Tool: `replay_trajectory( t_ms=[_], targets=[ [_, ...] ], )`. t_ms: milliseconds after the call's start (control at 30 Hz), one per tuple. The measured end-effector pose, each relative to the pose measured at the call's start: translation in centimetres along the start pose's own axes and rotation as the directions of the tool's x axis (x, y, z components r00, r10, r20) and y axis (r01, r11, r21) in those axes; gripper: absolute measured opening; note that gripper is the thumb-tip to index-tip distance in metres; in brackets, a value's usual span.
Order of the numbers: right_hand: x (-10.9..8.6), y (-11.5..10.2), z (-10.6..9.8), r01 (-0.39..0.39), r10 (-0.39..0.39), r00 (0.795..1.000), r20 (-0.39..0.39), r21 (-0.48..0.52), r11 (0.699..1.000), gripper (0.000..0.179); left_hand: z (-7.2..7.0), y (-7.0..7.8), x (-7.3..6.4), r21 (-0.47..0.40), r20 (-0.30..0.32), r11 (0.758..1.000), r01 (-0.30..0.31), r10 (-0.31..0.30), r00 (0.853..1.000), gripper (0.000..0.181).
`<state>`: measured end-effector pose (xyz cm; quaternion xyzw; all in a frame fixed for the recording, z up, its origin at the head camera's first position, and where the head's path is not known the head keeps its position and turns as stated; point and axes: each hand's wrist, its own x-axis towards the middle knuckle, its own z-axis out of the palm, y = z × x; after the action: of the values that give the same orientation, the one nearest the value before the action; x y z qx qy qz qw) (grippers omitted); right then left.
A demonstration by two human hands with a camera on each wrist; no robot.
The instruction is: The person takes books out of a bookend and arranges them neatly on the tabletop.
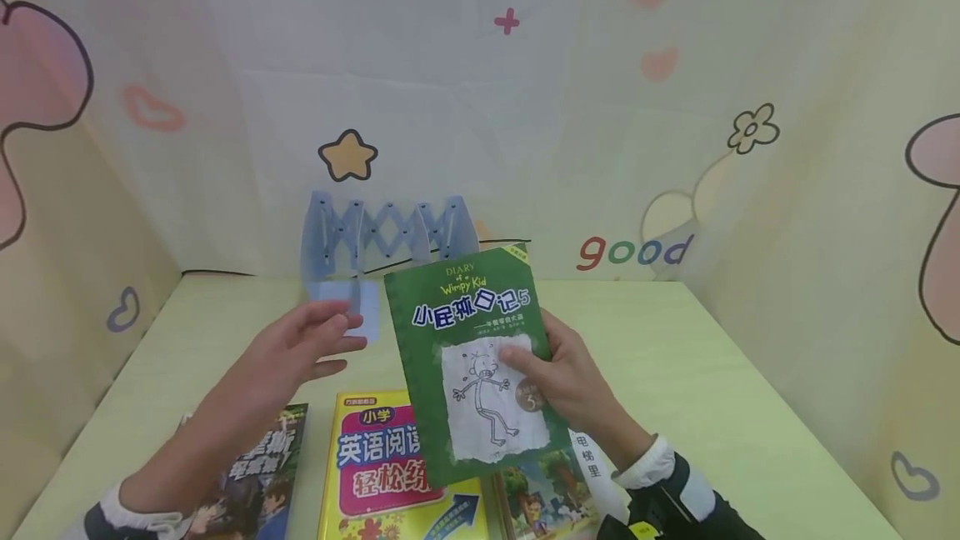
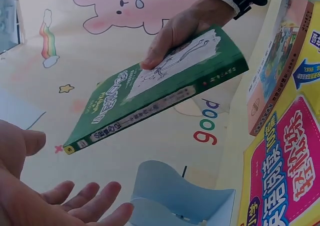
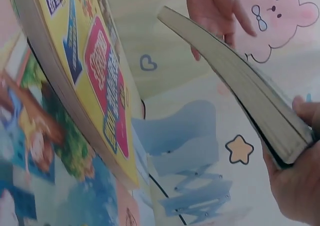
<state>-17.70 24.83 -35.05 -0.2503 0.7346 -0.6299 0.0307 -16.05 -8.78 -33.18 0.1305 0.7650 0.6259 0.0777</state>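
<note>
A green paperback book [image 1: 480,365] with a stick-figure drawing on its cover is held up above the table by my right hand [image 1: 577,377]. The thumb lies on the front cover and the other fingers go behind it. In the right wrist view the book's page edges [image 3: 250,95] face the camera. My left hand [image 1: 300,348] is raised to the left of the book, apart from it, with its fingers spread and nothing in them. The left wrist view shows the book's spine [image 2: 150,113] turned toward that hand.
Behind the book stands a blue folding bookend [image 1: 390,227] with a lattice middle. On the table's near side lie a yellow English reading book [image 1: 375,457], a dark-covered book [image 1: 273,482] to its left and a picture-covered book [image 1: 547,494] to its right. A printed cloth backdrop surrounds the table.
</note>
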Motion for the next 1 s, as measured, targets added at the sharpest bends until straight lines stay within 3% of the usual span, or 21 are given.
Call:
replay_trajectory(
  t_ms=[167, 433, 600, 1000],
  targets=[
    [0.2, -0.1, 1.6, -0.068, 0.073, 0.991, -0.116, 0.049, 0.997, 0.045, -0.1, -0.3, -0.3, -0.039, -0.058, 0.998, 0.056, -0.058, 0.997, 0.074],
    [0.9, 0.0, 4.7, -0.148, 0.189, 0.948, -0.257, 0.17, 0.974, 0.041, -0.1, -1.4, 0.3, -0.103, -0.073, 0.99, 0.101, -0.109, 0.991, 0.08],
    [1.1, 0.4, 6.7, -0.191, 0.242, 0.933, -0.265, 0.206, 0.96, 0.045, 0.7, -2.3, 0.7, -0.149, -0.043, 0.977, 0.15, -0.158, 0.987, 0.079],
    [0.8, 1.7, 9.5, -0.208, 0.284, 0.938, -0.201, 0.33, 0.921, 0.044, 2.4, -3.7, 0.8, -0.277, 0.033, 0.94, 0.201, -0.2, 0.979, 0.063]
  ],
)
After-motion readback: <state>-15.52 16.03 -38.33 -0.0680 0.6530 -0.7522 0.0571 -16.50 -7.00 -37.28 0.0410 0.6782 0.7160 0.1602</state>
